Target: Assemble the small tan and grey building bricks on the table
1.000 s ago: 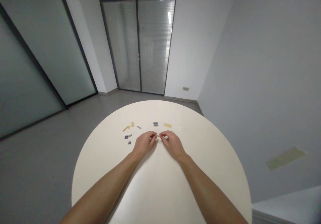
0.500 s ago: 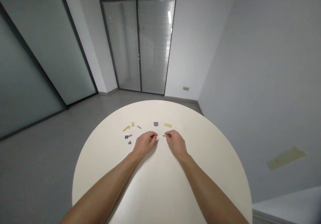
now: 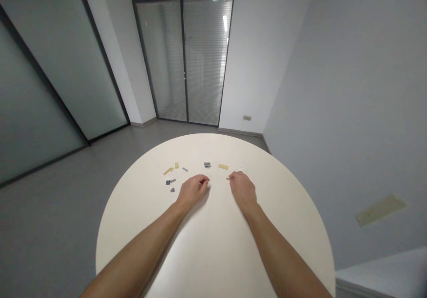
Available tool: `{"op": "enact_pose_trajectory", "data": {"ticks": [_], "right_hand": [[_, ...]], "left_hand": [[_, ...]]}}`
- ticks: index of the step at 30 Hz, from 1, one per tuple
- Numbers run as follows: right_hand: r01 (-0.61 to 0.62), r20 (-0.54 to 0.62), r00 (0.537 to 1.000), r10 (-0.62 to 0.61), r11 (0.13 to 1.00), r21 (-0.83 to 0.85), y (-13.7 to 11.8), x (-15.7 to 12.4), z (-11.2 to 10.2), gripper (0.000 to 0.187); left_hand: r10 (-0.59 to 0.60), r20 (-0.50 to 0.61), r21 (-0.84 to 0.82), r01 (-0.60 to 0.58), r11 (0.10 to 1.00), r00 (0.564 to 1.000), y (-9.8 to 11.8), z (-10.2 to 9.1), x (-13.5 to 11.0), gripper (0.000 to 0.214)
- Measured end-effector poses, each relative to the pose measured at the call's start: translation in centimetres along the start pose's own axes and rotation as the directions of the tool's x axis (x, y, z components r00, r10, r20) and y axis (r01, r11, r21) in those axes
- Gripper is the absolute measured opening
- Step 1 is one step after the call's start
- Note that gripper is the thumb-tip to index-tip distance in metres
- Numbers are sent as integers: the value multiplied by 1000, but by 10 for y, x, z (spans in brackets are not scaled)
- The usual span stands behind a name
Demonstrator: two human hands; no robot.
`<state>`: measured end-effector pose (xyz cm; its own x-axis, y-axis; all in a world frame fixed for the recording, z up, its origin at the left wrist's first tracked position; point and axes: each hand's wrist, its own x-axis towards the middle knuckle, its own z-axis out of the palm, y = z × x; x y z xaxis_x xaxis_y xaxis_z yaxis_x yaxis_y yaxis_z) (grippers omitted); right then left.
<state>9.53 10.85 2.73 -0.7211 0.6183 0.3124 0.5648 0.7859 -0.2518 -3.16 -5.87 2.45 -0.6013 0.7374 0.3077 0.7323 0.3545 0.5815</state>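
So, both hands sit low over a round cream table (image 3: pixel 213 249), with a small gap between them. The right hand (image 3: pixel 243 189) is in a narrow pinch, its fingertips (image 3: pixel 232 176) closed on a tiny pale piece (image 3: pixel 228 178) that pokes out on the side toward the left hand. It is too small to make out any detail. The left hand (image 3: pixel 192 190) is bunched as well, its fingertips (image 3: pixel 204 180) drawn close together, but I cannot tell whether they hold anything.

Just beyond the gap between the hands lies a small stack of grey bricks (image 3: pixel 207 165), with a flat yellow tile (image 3: pixel 223 167) just past the right hand's pinch. Beyond and to the left of the left hand are a long yellow strip (image 3: pixel 167 171), a small yellow brick (image 3: pixel 176 165) and a thin grey bar (image 3: pixel 184 169). Closer beside that hand lie a dark grey brick (image 3: pixel 170 182) and a small grey piece (image 3: pixel 172 190). Both forearms reach in from the bottom of the view, and a glass door with blinds (image 3: pixel 183 62) stands far ahead of the hands.
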Motion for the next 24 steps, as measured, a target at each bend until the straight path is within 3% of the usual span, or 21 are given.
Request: {"op": "enact_pose_trajectory", "data": {"ticks": [4,11,24], "right_hand": [[-74,47,996,79,992,-101,6,4,-9,22],[-107,57,992,116,984,-145,15,5,-9,27],[-102,-42,994,104,994,44,36,13,-2,20]], "left_hand": [[2,0,4,-2,1000,1000,0,-1,0,23],[-7,14,6,7,1000,1000,2,-3,0,24],[-39,22,-2,39,999,999,3,-3,-1,25]]}}
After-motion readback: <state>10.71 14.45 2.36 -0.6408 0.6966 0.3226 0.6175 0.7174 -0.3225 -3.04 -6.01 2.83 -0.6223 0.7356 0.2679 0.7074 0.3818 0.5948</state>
